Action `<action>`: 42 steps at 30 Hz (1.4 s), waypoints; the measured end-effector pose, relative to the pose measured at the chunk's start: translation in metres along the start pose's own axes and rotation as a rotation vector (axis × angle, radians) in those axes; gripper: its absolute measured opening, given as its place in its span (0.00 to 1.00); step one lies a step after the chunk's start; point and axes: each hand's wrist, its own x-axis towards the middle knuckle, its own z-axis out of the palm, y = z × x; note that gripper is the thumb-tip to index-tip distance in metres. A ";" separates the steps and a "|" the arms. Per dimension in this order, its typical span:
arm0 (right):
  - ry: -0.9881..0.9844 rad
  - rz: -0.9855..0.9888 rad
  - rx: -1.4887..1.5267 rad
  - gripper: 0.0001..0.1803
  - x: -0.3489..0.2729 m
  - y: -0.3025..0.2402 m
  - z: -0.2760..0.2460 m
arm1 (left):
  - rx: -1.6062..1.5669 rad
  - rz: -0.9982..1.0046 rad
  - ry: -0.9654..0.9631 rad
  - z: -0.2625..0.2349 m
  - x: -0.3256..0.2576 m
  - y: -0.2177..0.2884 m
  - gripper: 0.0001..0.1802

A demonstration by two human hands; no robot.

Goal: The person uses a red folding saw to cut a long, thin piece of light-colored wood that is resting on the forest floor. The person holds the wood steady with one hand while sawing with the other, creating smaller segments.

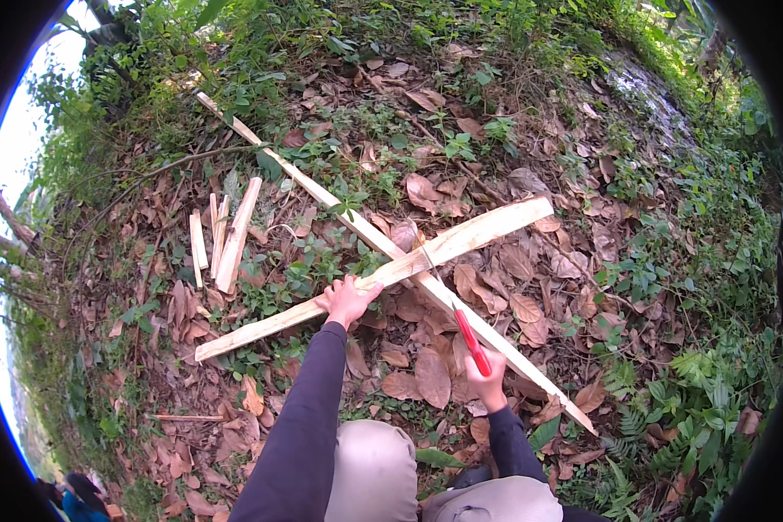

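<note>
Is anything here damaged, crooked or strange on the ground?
Nothing looks damaged. Two wooden slats lie crossed on dry leaves; the left hand presses one, the right hand holds a red-handled tool at the crossing. Short offcuts lie scattered beside.

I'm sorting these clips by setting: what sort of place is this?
Most likely a wooded slope or forest edge outdoors. The ground is covered in dry brown leaves, green weeds and ferns grow all around, and rough split wooden slats lie straight on the soil.

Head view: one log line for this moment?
left hand pressing upper wooden slat | right hand gripping red-handled saw | slats crossed on leaf litter
</note>
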 end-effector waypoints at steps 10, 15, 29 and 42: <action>-0.013 0.098 -0.009 0.08 -0.041 -0.055 -0.038 | 0.004 0.007 0.024 0.007 0.005 -0.003 0.57; -0.011 0.046 -0.047 0.14 0.042 -0.082 -0.003 | -0.029 -0.031 0.010 0.001 -0.001 -0.015 0.55; -0.028 0.247 -0.099 0.12 -0.027 -0.152 -0.062 | -0.040 0.008 0.075 0.007 -0.001 -0.005 0.52; -0.046 0.183 -0.168 0.14 -0.012 -0.176 -0.059 | -0.052 0.010 0.069 0.011 -0.002 -0.002 0.54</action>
